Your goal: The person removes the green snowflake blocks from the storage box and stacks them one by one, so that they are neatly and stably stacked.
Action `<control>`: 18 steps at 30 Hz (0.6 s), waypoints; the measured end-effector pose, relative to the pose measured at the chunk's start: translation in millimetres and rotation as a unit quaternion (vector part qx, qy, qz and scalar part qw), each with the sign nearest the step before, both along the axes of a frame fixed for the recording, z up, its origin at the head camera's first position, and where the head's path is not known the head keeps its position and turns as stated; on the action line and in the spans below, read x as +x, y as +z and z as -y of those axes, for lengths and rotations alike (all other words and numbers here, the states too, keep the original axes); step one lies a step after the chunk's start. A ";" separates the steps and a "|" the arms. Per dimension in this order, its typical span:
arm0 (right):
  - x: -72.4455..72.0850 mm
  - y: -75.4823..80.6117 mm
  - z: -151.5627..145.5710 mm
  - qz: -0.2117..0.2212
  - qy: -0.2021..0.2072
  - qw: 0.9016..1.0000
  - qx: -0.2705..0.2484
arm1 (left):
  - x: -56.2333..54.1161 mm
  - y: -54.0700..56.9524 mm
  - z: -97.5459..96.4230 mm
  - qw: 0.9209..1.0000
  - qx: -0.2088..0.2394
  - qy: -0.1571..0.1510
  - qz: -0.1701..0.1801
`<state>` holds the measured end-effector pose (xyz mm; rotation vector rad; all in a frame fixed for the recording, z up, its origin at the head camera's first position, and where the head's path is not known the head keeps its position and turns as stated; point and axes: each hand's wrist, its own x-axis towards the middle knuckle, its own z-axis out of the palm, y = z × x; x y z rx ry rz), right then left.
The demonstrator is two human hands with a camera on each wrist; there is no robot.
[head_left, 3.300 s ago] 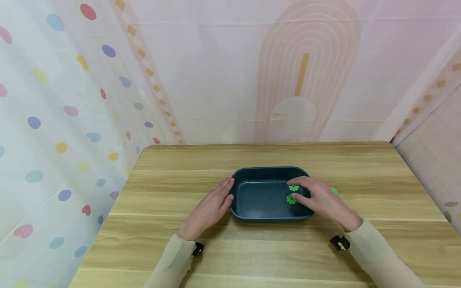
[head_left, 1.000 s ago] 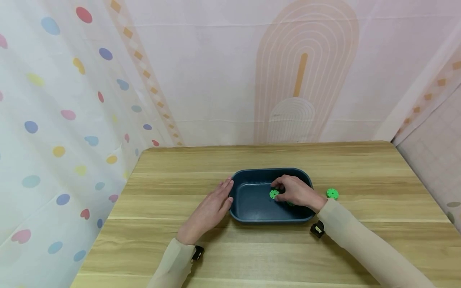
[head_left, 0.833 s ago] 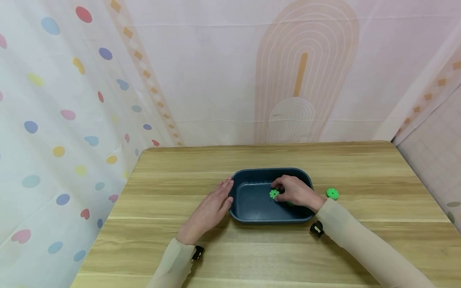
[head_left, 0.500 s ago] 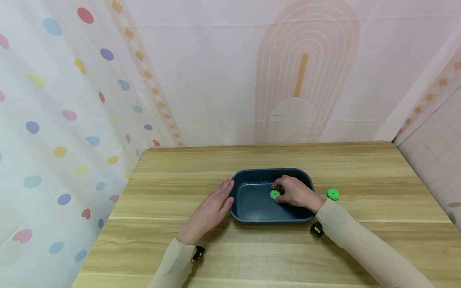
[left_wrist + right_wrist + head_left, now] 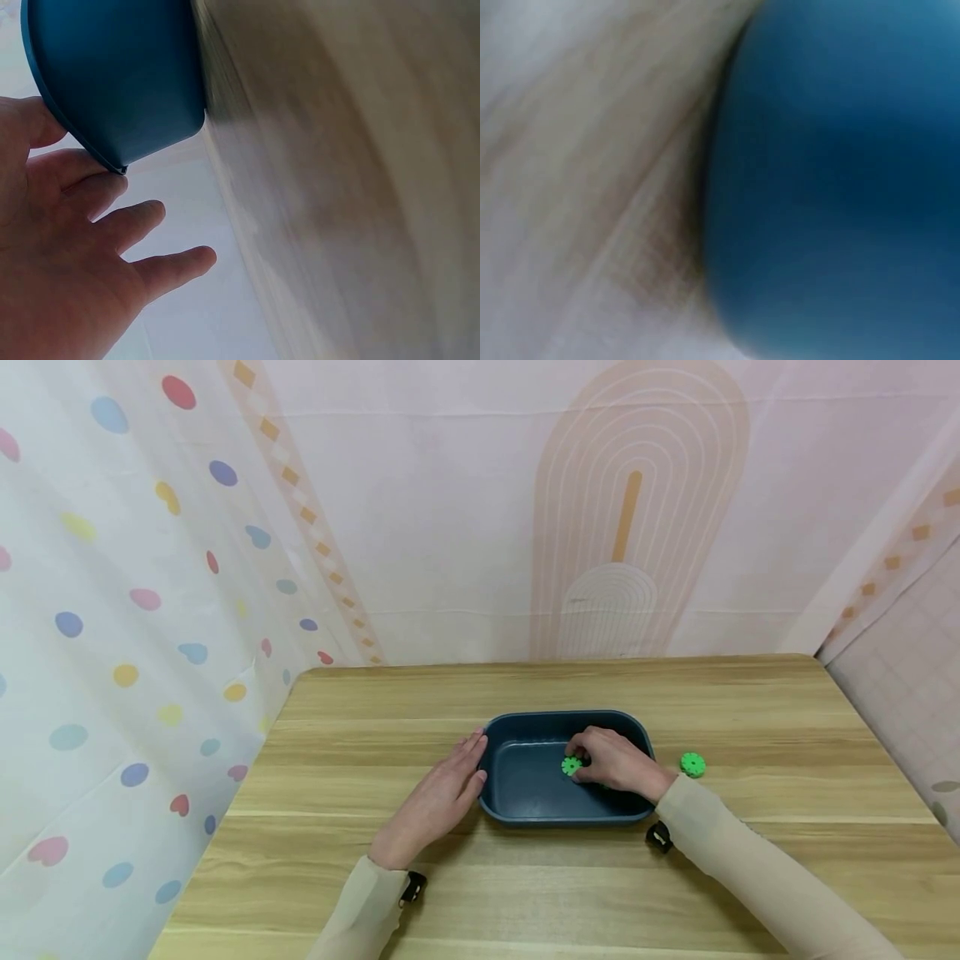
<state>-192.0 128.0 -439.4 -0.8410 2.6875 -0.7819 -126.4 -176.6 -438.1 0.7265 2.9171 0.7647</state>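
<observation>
A dark blue oblong tub point(image 5: 525, 793) sits on the wooden table. My right hand point(image 5: 618, 762) reaches inside it, and its thumb and fingers pinch a green notched building disc point(image 5: 572, 766) at the edges. Under that hand a second bit of green barely shows. Outside the tub, to the right, lies another green notched disc point(image 5: 693, 765), thick enough that it may be a stack. My left hand point(image 5: 435, 797) rests against the tub's left end with straight fingers. In the left wrist view, the left thumb and fingers touch the tub's rim point(image 5: 64, 120); the other fingers spread freely.
The wooden tabletop point(image 5: 420, 693) extends around the tub on every side. A patterned curtain point(image 5: 450, 527) hangs behind and to the left. In the right wrist view the tub's outer wall point(image 5: 840, 187) fills much of the picture, blurred.
Since the oldest frame, my right hand has moved left and deeper into the tub, and a green disc has shifted left with it. The last second shows hardly any movement; the left hand stays put.
</observation>
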 end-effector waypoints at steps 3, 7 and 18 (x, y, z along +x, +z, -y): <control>0.9 0.4 -0.3 -0.004 0.005 1.000 0.001 | 0.2 0.0 -0.2 1.000 -0.001 0.001 -0.001; 2.3 1.1 0.1 -0.009 0.009 1.000 0.004 | 0.3 -0.1 -0.4 1.000 0.001 0.001 -0.003; 5.2 3.1 0.7 -0.016 0.007 1.000 0.012 | 0.0 0.0 -0.4 1.000 0.000 0.003 -0.002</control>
